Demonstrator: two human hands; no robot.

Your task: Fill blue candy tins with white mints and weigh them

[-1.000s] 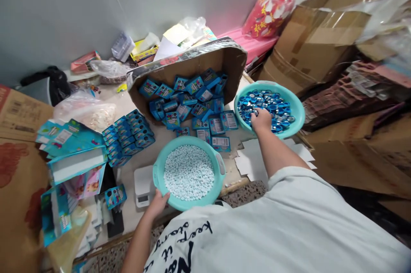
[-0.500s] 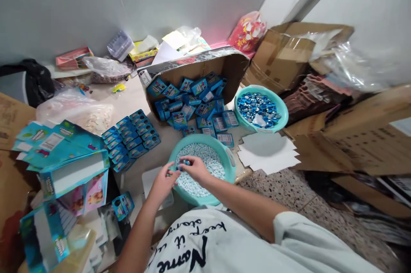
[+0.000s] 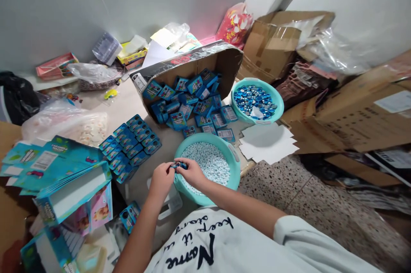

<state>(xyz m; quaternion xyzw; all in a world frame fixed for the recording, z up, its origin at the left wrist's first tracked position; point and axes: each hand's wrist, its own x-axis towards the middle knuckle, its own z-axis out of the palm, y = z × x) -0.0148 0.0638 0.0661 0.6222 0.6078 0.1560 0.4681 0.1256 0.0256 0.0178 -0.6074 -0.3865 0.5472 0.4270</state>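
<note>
Both my hands meet over the left rim of a turquoise bowl [image 3: 236, 157] filled with small pale-blue pellets [image 3: 207, 161]. Between their fingertips is a small dark-blue box [image 3: 179, 165] with a shiny bit on it, mostly covered by the fingers. My left hand [image 3: 162, 178] is closed on its left end. My right hand [image 3: 192, 173] pinches the other end. Behind the bowl, small blue printed boxes [image 3: 178, 121] spill from a tipped carton [image 3: 231, 61]. Similar boxes stand in close rows [image 3: 131, 142] to the left.
A second turquoise bowl [image 3: 279, 108] at the right holds shiny blue and silver pieces [image 3: 253, 100]. White card sheets [image 3: 268, 143] lie before it. Flat printed cartons [image 3: 61, 153] are stacked at left. A clear plastic tray [image 3: 171, 202] sits beside the pellet bowl. Cardboard boxes [image 3: 349, 123] crowd the right.
My hands have come together on the small box and now sit at the bowl's left rim. Earlier the right hand was over the pellets, its fingers on a blue piece. The view has shifted slightly.
</note>
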